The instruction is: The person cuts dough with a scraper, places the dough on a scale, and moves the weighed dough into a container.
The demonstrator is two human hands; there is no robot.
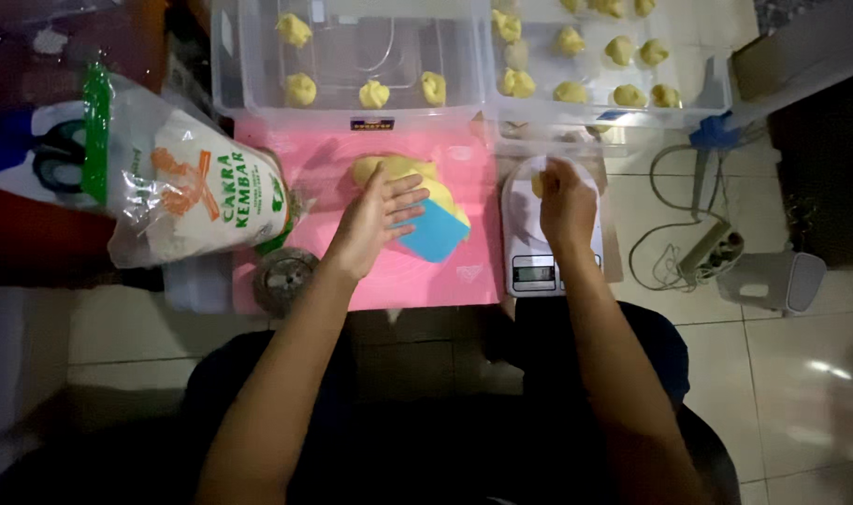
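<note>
Yellow dough under left hand

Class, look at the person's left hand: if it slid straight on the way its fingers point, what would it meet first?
The left hand points up and right over the yellow dough, which it would probably meet first, though the blue scraper lies beside its fingertips.
</note>
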